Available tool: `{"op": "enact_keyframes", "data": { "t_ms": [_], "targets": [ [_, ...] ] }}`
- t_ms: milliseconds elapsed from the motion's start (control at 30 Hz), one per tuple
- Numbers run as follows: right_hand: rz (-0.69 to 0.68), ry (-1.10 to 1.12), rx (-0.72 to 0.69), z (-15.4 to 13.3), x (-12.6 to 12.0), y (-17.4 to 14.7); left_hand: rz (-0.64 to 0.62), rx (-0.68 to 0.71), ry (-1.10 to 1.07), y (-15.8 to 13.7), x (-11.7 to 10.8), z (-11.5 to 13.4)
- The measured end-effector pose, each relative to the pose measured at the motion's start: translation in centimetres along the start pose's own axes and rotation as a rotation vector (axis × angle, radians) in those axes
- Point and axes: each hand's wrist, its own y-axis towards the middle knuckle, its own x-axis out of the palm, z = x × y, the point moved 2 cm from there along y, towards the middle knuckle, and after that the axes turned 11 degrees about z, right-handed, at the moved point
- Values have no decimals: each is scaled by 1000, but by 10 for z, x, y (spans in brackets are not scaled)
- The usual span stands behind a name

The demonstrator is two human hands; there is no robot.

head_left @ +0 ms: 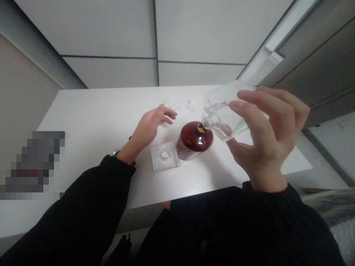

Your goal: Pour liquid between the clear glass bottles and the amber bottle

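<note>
My right hand (270, 129) is closed around a clear square-sided bottle (230, 107), tilted so its threaded mouth points down to the left. That mouth sits right by the open neck of a dark red-brown bottle (194, 138), which stands upright on the white table; whether the two touch I cannot tell. Beside the brown bottle, on its left, stands a second clear square bottle (165, 157) with a round opening on top. My left hand (151, 123) hovers above the table behind it, fingers loosely spread and holding nothing.
Small clear pieces (190, 105), too faint to name, lie toward the back of the white table (94, 122). Pale panels (194, 33) rise behind its far edge. A pixelated patch covers part of the left side. The near table edge is close to my lap.
</note>
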Motion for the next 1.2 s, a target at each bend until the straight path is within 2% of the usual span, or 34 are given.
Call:
{"op": "enact_keyframes", "data": {
  "t_ms": [333,733,867,1033,1200],
  "targets": [
    [-20,-28,52,-4,-2,1,-3,-4,4,0,0,-1],
    [10,-10,31,-2,-2,0,-10,20,-8,0,0,-1],
    [10,16,73,1,-1,-3,-7,7,13,0,0,0],
    [22,-3,10,1,-1,-2,-11,10,12,0,0,1],
    [2,-25,32,-2,-1,0,-7,14,-5,-1,1,1]
  ]
}}
